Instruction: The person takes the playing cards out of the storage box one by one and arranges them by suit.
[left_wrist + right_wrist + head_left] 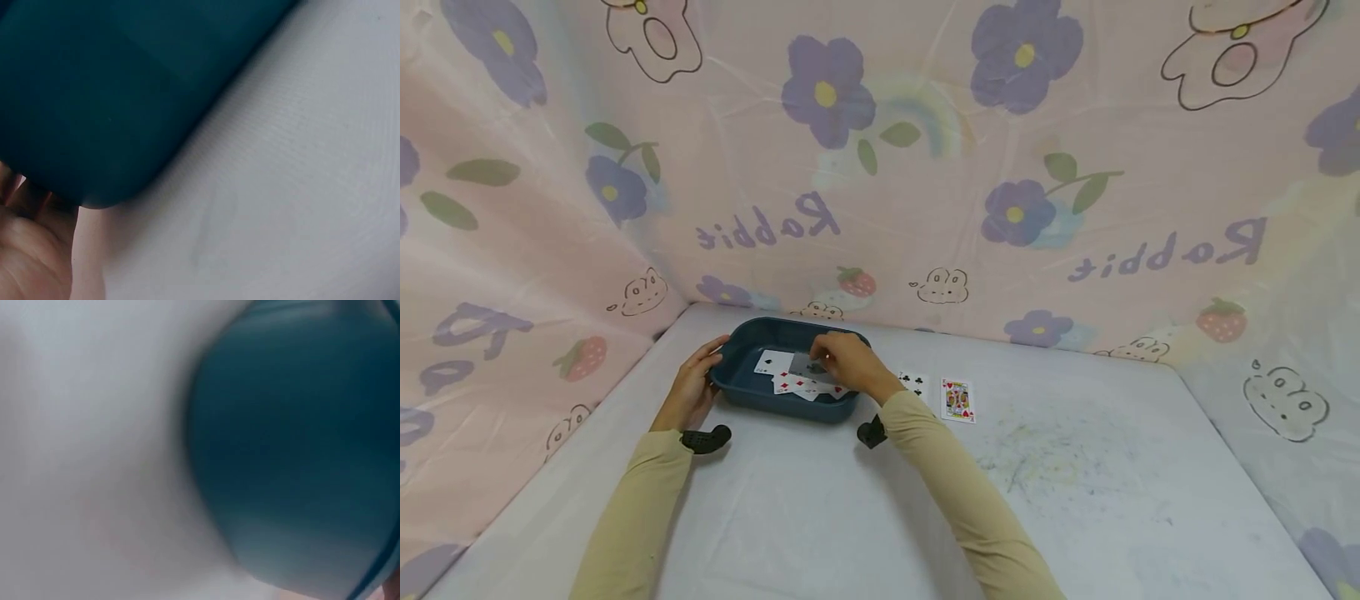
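Observation:
A dark teal plastic tray [782,403] stands on the white table, with several playing cards [773,362] lying face up inside it. My left hand [688,387] grips the tray's left end; in the left wrist view its fingers [28,199] pass partly out of sight behind the tray wall. Over the tray's right half, my right hand [853,364] reaches in and pinches a shaded playing card [805,365] with a black suit mark. In the right wrist view the tray's outer wall [287,444] fills much of the picture, and the hand barely shows at the lower right corner.
To the right of the tray, a king of hearts [958,400] lies face up on the white table [1075,500]. Next to it lies a clubs card [914,382], partly covered by my right forearm. A patterned cloth [910,183] hangs behind the table and along its sides.

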A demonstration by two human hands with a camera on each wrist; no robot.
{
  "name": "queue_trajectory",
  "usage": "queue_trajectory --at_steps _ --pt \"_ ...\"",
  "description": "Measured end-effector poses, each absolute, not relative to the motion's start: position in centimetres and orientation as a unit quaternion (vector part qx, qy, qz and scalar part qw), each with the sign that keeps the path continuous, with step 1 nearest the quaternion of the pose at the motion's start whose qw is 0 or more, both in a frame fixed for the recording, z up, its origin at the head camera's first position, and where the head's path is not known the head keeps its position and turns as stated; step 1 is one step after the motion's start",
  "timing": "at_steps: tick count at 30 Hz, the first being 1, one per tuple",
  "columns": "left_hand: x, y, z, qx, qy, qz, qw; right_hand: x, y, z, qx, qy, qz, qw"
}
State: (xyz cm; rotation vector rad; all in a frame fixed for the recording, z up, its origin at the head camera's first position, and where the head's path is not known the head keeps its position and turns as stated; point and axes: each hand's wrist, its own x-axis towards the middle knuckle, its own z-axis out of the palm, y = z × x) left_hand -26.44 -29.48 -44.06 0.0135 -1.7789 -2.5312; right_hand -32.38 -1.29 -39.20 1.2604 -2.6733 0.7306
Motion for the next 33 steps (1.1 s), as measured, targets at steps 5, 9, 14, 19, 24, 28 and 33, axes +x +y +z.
queue_trajectory --at_steps 5,9,14,19,24,28,33 --pt "-26.4 -29.4 -44.0 0.011 -0.578 -0.816 0.022 -32.4 -1.1 -39.3 0.405 -0.851 0.328 0.063" --pt "-26.4 -29.4 -44.0 0.013 -0.580 -0.814 0.020 -32.1 -0.9 -39.0 0.378 -0.838 0.390 0.051" --pt "-26.4 -29.4 -43.9 0.010 -0.579 -0.815 0.019 -31.9 -0.8 -38.9 0.350 -0.831 0.430 0.045" --pt "-26.4 -29.4 -43.9 0.007 -0.579 -0.815 0.019 -31.7 -0.6 -38.7 0.325 -0.825 0.459 0.059" --pt "-26.3 -29.4 -44.0 0.007 -0.577 -0.816 0.022 -31.3 -0.4 -38.5 0.300 -0.819 0.483 0.079" --pt "-26.3 -29.4 -44.0 0.007 -0.575 -0.818 0.022 -31.1 0.0 -38.4 0.279 -0.813 0.504 0.086" --pt "-26.4 -29.4 -43.9 0.012 -0.580 -0.814 0.021 -30.7 0.4 -38.0 0.239 -0.797 0.550 0.065"
